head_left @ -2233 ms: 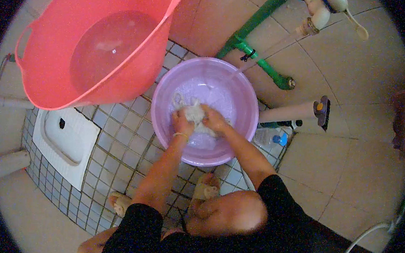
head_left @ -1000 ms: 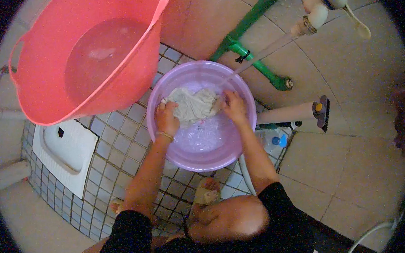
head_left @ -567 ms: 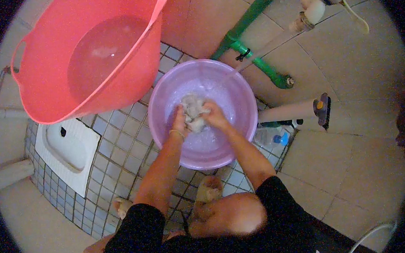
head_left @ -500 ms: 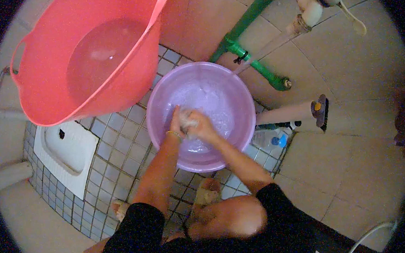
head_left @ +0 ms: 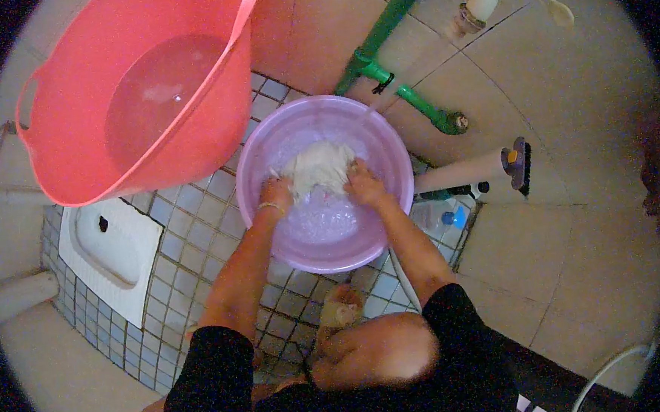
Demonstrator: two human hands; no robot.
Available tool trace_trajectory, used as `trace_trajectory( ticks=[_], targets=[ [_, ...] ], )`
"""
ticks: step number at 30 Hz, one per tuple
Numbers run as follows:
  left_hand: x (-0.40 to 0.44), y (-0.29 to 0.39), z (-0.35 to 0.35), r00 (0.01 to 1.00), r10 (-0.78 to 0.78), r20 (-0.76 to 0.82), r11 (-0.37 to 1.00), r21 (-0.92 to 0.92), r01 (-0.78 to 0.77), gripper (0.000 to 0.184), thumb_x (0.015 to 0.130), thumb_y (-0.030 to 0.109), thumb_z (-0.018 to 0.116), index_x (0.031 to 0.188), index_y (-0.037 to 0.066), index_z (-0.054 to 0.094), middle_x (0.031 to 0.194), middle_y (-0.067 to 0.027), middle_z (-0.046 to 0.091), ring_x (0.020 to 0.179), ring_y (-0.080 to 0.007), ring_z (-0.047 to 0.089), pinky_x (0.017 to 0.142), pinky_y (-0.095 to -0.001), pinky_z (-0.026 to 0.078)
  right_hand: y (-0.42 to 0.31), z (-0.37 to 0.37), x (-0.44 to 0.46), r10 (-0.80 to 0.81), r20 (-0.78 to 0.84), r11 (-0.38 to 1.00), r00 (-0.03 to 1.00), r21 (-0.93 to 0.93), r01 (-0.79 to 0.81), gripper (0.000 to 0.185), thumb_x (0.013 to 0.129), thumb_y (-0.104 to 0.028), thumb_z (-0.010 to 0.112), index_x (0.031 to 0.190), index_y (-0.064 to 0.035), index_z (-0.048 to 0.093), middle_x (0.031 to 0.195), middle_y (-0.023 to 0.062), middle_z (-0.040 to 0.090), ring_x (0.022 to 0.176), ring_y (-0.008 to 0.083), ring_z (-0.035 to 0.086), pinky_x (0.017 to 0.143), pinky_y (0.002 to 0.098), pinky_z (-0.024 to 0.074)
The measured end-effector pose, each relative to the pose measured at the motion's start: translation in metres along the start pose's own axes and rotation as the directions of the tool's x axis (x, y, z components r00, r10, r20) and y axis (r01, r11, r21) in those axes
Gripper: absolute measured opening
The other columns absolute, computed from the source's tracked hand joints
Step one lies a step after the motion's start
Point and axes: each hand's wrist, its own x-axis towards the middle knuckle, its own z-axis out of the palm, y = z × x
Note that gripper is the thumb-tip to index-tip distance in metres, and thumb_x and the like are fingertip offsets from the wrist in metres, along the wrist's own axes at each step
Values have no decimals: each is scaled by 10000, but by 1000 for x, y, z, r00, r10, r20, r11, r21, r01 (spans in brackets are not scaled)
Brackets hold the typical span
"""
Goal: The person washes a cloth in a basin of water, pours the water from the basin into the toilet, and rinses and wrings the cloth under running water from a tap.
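A white wet cloth [head_left: 320,165] is spread between my two hands inside the purple basin [head_left: 326,260], over sudsy water. My left hand [head_left: 275,194], with a thin bracelet at the wrist, grips the cloth's left side. At its right side, my right hand [head_left: 363,183] has its fingers closed on the fabric. Water runs from the tap pipe [head_left: 476,8] at the upper right down toward the basin's far rim. Fingertips of both hands are partly hidden by the cloth.
A large pink tub [head_left: 213,149] holding water stands at the upper left. Below it is a white squat toilet [head_left: 114,257] in the tiled floor. Green pipes [head_left: 406,92], a brush [head_left: 518,166] and a clear bottle with a blue cap [head_left: 452,217] are on the right.
My hands were together, squeezing the bunched cloth. They have moved apart, and the cloth now lies stretched between them. The view has shifted slightly.
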Motion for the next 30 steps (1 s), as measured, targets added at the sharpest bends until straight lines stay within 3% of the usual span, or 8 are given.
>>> trace_trajectory(
  ticks=[3,9,14,17,20,23,28,30],
  targets=[
    [2,-9,-24,980,99,-170,994,60,-90,210,768,211,490,914,70,547,965,-197,530,870,-361,516,741,-425,419,6,-37,30,408,286,879,867,134,-458,288,785,-286,497,896,-32,574,843,164,583,819,320,546,780,402,404],
    [-15,74,-183,917,12,-398,548,-765,-340,159,795,181,469,881,53,507,785,-19,512,764,-142,505,644,-295,428,25,-154,61,535,20,169,844,977,-130,229,857,-242,448,827,-38,550,766,12,541,719,118,469,674,257,393],
    [-43,98,-218,924,40,-380,409,-837,-363,159,782,155,462,897,53,501,779,2,494,730,-88,469,654,-241,405,23,-206,30,280,23,304,960,946,-111,155,801,-220,540,830,-69,521,770,-12,511,713,78,470,644,222,404],
    [-50,53,-172,926,378,-6,818,-467,-337,190,754,146,484,910,43,516,854,-82,551,821,-191,529,750,-322,418,12,-200,10,-216,419,396,882,863,-313,221,726,-230,631,841,-65,541,772,-17,524,714,74,489,630,226,411],
    [-59,-1,-105,666,552,502,804,-111,-584,231,767,166,476,954,46,539,929,-156,560,918,-286,527,809,-374,398,6,-127,-17,-416,573,679,706,712,-178,199,723,-193,637,848,-67,548,780,-25,529,712,74,488,632,222,408],
    [-49,12,-120,733,494,469,866,-183,-466,253,763,155,480,990,66,546,954,-154,563,937,-280,524,846,-368,383,8,-112,-13,-438,519,450,734,833,-321,156,733,-127,616,855,-54,551,824,-7,554,744,95,508,656,251,418],
    [-15,45,-129,876,320,-360,924,-86,-373,328,789,206,463,1086,68,488,1140,-188,461,1099,-307,401,942,-389,301,35,-132,37,279,-60,676,958,721,-152,260,735,-146,596,979,-95,525,1034,66,520,984,193,473,813,332,395],
    [-15,59,-113,871,399,-285,898,311,-310,356,806,221,435,1134,82,454,1193,-194,413,1140,-310,355,955,-404,285,9,-134,42,209,116,973,971,78,-219,341,738,-198,579,1057,-117,494,1107,91,486,1071,244,414,847,406,368]
  ],
)
